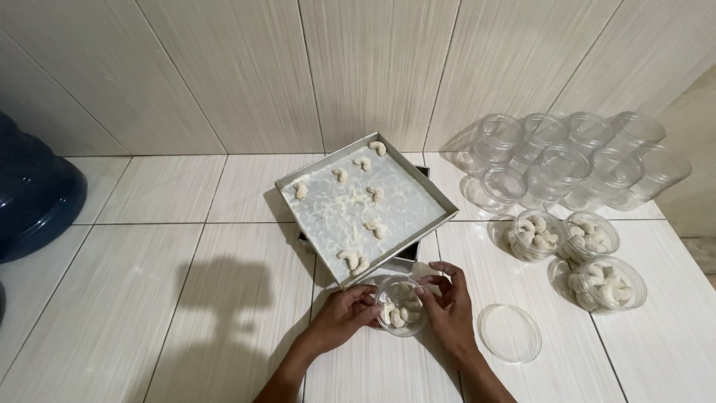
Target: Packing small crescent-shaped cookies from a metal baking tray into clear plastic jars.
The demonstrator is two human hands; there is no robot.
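While both hands curl round a clear jar (400,306), left hand (344,317), right hand (447,306), seemingly gripping.

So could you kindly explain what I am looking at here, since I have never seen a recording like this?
There is one picture, taken by a camera worn on a person's head, looking down at a pale tiled surface by a tiled wall. No machine is involved: the two bare hands are the person's own. The left hand and right hand together hold a small clear tub partly filled with pale crescent cookies. Just beyond it a square metal tray carries a few more cookies. To the right lie a loose clear lid, three filled tubs and, behind them, a cluster of empty tubs. A dark blue container sits at the far left.
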